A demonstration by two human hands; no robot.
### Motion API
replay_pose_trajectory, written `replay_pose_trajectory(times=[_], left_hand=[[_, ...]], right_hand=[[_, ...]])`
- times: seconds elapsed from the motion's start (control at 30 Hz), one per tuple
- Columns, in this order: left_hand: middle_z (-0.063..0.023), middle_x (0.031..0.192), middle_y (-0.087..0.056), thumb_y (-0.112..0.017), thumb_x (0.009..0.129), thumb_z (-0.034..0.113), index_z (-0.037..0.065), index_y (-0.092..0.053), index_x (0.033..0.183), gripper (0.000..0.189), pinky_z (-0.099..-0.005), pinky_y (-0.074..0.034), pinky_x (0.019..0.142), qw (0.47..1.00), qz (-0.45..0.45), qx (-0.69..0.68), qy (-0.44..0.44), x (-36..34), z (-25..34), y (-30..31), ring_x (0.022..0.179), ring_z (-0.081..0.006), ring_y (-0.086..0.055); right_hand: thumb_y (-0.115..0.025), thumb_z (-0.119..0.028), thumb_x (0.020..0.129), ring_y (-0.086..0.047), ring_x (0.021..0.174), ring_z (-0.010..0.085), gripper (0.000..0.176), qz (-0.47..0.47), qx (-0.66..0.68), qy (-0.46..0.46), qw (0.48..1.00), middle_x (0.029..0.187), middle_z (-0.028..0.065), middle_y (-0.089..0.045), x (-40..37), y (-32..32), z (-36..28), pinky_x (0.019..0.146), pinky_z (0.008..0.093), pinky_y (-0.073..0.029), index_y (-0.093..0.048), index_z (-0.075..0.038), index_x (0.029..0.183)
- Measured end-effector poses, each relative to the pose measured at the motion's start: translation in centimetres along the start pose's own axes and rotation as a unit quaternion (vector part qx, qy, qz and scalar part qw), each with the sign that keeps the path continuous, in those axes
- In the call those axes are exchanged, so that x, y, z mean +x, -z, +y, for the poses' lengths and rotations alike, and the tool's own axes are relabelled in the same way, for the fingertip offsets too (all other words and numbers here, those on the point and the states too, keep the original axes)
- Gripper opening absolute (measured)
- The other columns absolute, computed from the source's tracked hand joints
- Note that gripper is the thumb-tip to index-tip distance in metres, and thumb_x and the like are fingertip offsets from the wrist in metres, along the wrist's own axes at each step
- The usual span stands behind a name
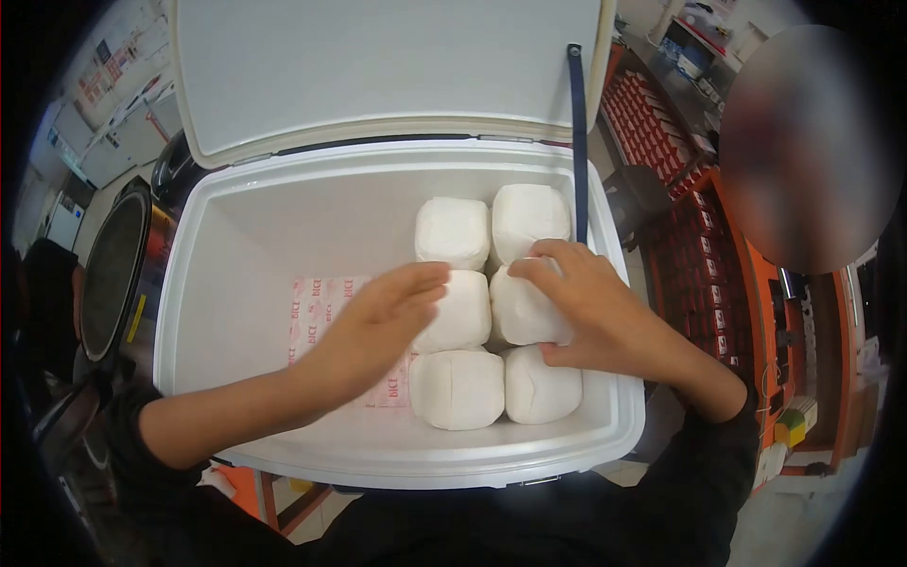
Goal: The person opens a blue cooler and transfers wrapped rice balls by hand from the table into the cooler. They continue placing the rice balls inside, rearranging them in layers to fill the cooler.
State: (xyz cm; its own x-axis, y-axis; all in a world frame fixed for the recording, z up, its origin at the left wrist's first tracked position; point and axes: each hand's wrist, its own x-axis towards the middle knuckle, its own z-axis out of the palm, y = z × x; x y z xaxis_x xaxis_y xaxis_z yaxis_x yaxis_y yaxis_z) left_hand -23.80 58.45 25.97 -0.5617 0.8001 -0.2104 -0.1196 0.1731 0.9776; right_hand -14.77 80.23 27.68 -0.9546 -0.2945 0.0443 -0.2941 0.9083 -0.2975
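Note:
A large white cooler box [217,217] stands open below me. In its right half several white wrapped bundles [456,389] lie in two columns. My right hand [590,307] rests on the middle bundle of the right column [529,304], fingers spread over its top and right side. Beside the middle bundle of the left column [465,312] is my left hand [378,326], its fingers stretched out and slightly blurred, holding nothing. Beneath that hand, pink-printed packs [312,317] lie flat on the cooler floor.
The raised lid [378,71] is behind the cooler, with a dark strap [579,142] at its right. A round dark-rimmed vessel [115,269] stands at the left. Rows of red packets [694,274] fill an orange rack [756,378] at the right.

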Motion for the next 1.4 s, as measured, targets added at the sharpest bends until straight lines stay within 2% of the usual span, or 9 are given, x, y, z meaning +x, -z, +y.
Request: replay_pose_trajectory(times=[0.07,0.33,0.4,0.43,0.5,0.73,1.07,1.27,1.4], left_hand=[[-0.0131,0.123,-0.042,-0.042,0.085,0.012,-0.002,-0.036,0.123,0.041,-0.0280,-0.028,0.098,0.998,0.017,0.003,0.067,-2.2,1.7,1.9,0.118,-0.0202,-0.038],[-0.0185,0.118,-0.043,-0.045,0.081,0.027,-0.004,-0.038,0.119,0.049,-0.0378,-0.030,0.096,0.967,0.197,0.118,-0.106,-13.5,3.7,3.1,0.113,-0.0266,-0.041],[-0.0219,0.116,-0.042,-0.046,0.079,0.032,-0.004,-0.038,0.117,0.054,-0.0410,-0.033,0.092,0.867,0.368,0.236,-0.238,-16.5,0.9,3.1,0.110,-0.0308,-0.042],[-0.0219,0.116,-0.042,-0.046,0.079,0.032,-0.004,-0.038,0.117,0.054,-0.0410,-0.033,0.092,0.866,0.371,0.236,-0.236,-17.6,-0.4,3.3,0.110,-0.0308,-0.042],[-0.0239,0.115,-0.041,-0.045,0.080,0.030,-0.004,-0.039,0.116,0.050,-0.0406,-0.036,0.090,0.743,0.493,0.283,-0.353,-19.5,-3.1,3.6,0.107,-0.0324,-0.044],[-0.0167,0.106,-0.048,-0.051,0.080,0.036,-0.005,-0.044,0.108,0.049,-0.0347,-0.040,0.083,0.570,0.778,0.160,-0.210,-23.9,-9.2,2.1,0.101,-0.0244,-0.048],[-0.0131,0.104,-0.053,-0.043,0.083,0.020,-0.001,-0.046,0.109,0.034,-0.0306,-0.040,0.083,0.426,0.888,0.050,-0.168,-30.0,-15.0,-3.1,0.097,-0.0185,-0.050],[-0.0112,0.103,-0.053,-0.043,0.085,0.022,0.001,-0.046,0.110,0.033,-0.0286,-0.039,0.083,0.400,0.907,-0.012,-0.131,-32.8,-17.9,-2.5,0.097,-0.0162,-0.049],[-0.0108,0.103,-0.053,-0.047,0.085,0.020,0.000,-0.049,0.106,0.029,-0.0284,-0.039,0.083,0.436,0.898,0.044,-0.031,-37.6,-21.1,-0.5,0.098,-0.0161,-0.049]], right_hand=[[-0.068,-0.013,0.058,-0.042,0.104,0.0325,0.059,-0.015,0.045,0.019,0.999,0.112,0.0176,-0.041,0.0,0.9,0.4,0.081,0.0383,-0.037,-0.044,-0.005,0.111],[-0.069,-0.015,0.057,-0.041,0.105,0.0277,0.050,-0.035,-0.150,0.086,0.984,0.110,0.0140,-0.042,1.8,0.3,-1.0,0.078,0.0366,-0.036,-0.049,-0.005,0.101],[-0.068,-0.016,0.058,-0.042,0.103,0.0269,0.040,-0.023,-0.124,0.100,0.987,0.106,0.0135,-0.044,2.9,-0.2,-1.1,0.076,0.0361,-0.036,-0.052,-0.003,0.093],[-0.066,-0.017,0.060,-0.043,0.101,0.0262,0.031,-0.010,-0.100,0.108,0.989,0.102,0.0130,-0.047,3.5,-0.6,-1.3,0.074,0.0355,-0.036,-0.056,-0.002,0.085],[-0.064,-0.016,0.061,-0.044,0.098,0.0250,0.022,-0.060,-0.140,0.078,0.985,0.096,0.0118,-0.049,4.5,-1.5,-1.8,0.073,0.0358,-0.036,-0.057,-0.002,0.076],[-0.061,-0.013,0.059,-0.050,0.078,0.0246,0.007,-0.067,-0.273,0.088,0.956,0.077,0.0080,-0.052,6.0,-3.4,-2.5,0.066,0.0374,-0.039,-0.057,-0.007,0.058],[-0.059,-0.004,0.057,-0.050,0.068,0.0307,0.007,-0.079,-0.280,0.070,0.954,0.068,0.0126,-0.050,7.5,-4.8,-3.1,0.060,0.0394,-0.039,-0.053,0.000,0.055],[-0.056,-0.003,0.057,-0.050,0.067,0.0321,0.006,-0.075,-0.271,0.087,0.956,0.065,0.0150,-0.050,7.5,-4.1,-3.2,0.059,0.0392,-0.039,-0.051,0.000,0.055],[-0.061,0.001,0.058,-0.050,0.075,0.0280,0.027,-0.060,-0.239,0.109,0.963,0.080,0.0105,-0.051,6.5,-1.1,-4.7,0.066,0.0367,-0.039,-0.050,-0.004,0.082]])
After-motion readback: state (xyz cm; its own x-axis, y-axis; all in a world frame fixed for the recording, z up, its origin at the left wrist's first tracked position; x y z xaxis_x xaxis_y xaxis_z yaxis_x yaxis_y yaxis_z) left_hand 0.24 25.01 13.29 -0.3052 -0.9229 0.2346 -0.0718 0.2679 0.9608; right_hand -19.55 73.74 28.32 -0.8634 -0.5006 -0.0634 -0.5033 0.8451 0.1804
